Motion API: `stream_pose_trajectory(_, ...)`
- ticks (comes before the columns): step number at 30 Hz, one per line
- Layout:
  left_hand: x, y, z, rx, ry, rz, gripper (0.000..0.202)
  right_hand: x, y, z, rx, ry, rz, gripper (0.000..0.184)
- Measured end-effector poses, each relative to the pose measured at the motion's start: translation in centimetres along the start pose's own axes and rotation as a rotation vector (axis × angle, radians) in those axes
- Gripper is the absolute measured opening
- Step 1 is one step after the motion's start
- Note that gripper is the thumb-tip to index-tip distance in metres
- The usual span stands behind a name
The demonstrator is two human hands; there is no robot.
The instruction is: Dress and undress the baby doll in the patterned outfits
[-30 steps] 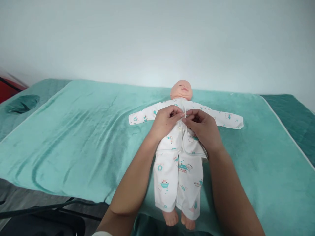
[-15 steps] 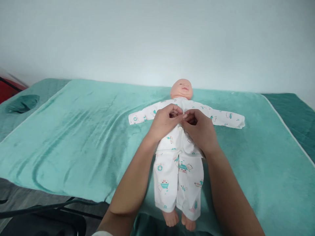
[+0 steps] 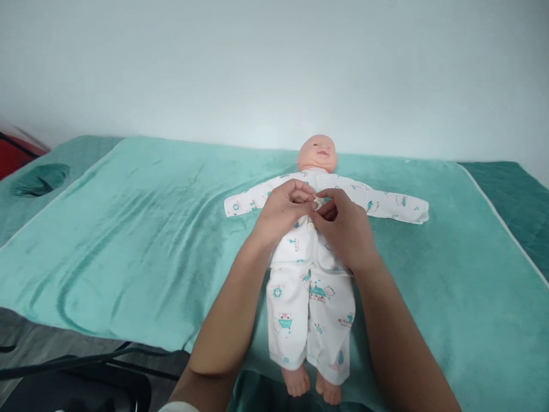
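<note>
A baby doll [image 3: 317, 153] lies on its back, head toward the wall, arms stretched out sideways. It wears a white printed shirt [image 3: 295, 243] with a button front and matching white trousers [image 3: 287, 320]; its bare feet stick out. Over the chest, my left hand [image 3: 288, 207] pinches the shirt's front edge between thumb and fingers. My right hand [image 3: 343, 223] pinches the same front edge from the other side, fingertips nearly touching the left ones. Just below the fingers a small pale button [image 3: 311, 225] shows on the shirt. Whatever lies between the fingertips is mostly hidden.
A light green sheet [image 3: 141, 240] covers a bed, with darker green quilted cover [image 3: 506, 200] showing at both ends. A face hole [image 3: 40, 179] is at the left end. Behind stands a pale wall [image 3: 266, 68]. A black chair [image 3: 86, 386] is at lower left.
Both hands stay at the doll's chest. My right fingertips have shifted slightly left and their grip on the shirt front has changed a little. The doll lies as before.
</note>
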State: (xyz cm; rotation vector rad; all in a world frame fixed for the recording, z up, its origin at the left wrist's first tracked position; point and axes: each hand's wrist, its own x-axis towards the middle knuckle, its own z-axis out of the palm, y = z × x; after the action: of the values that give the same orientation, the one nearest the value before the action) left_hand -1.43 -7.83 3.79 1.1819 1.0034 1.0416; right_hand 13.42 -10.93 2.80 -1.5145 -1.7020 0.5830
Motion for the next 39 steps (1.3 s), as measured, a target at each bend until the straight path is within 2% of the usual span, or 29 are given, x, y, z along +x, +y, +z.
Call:
stream_pose_trajectory(6, 0.1, -0.3, -0.4, -0.061, -0.032, -0.006, 0.025, -0.1, 0.1, 0.1, -0.014, -0.023, -0.019, 0.031)
stream_pose_trajectory(10, 0.3, -0.8, -0.8, 0.053, -0.019, 0.054, 0.021, -0.2, 0.0, -0.2, -0.017, -0.049, 0.001, 0.040)
stream_pose_trajectory(14, 0.4, -0.8, -1.4, 0.177, -0.064, 0.137, 0.013, -0.8, -0.7, -0.8, -0.022, -0.068, 0.051, 0.056)
stream_pose_trajectory(16, 0.2, -0.6, -1.7, 0.233, -0.102, 0.150, 0.012, -1.3, -1.3, -1.1, -0.092, -0.067, 0.054, 0.052)
stream_pose_trajectory(19, -0.1, -0.1, -2.1, 0.302, -0.154, 0.138, 0.015, -2.2, -2.1, -1.5, -0.308, -0.115, 0.020, 0.035)
stream_pose_trajectory(22, -0.4, 0.4, -2.6, 0.368, -0.236, 0.119, 0.017, -3.0, -2.6, -1.7, -0.493, -0.161, -0.017, 0.031)
stream_pose_trajectory(26, -0.5, 0.7, -3.1, 0.498, -0.382, 0.129, 0.016, -3.4, -2.5, -2.1, -0.534, -0.199, -0.054, 0.023)
stream_pose_trajectory(29, -0.6, 0.8, -3.2, 0.588, -0.430, 0.163, 0.009, -2.9, -2.1, -2.8, -0.464, -0.281, -0.054, 0.028)
stream_pose_trajectory(33, -0.6, 0.7, -3.1, 0.636, -0.418, 0.206, 0.007, -1.8, -1.3, -4.1, -0.257, -0.412, -0.001, 0.034)
stream_pose_trajectory(36, -0.6, 0.7, -3.2, 0.573, -0.419, 0.162, 0.014, -1.3, -0.4, -4.8, 0.039, -0.496, 0.089, 0.033)
stream_pose_trajectory(39, -0.7, 0.7, -3.3, 0.419, -0.429, 0.106, 0.018, -1.2, 0.2, -4.6, 0.354, -0.483, 0.117, 0.039)
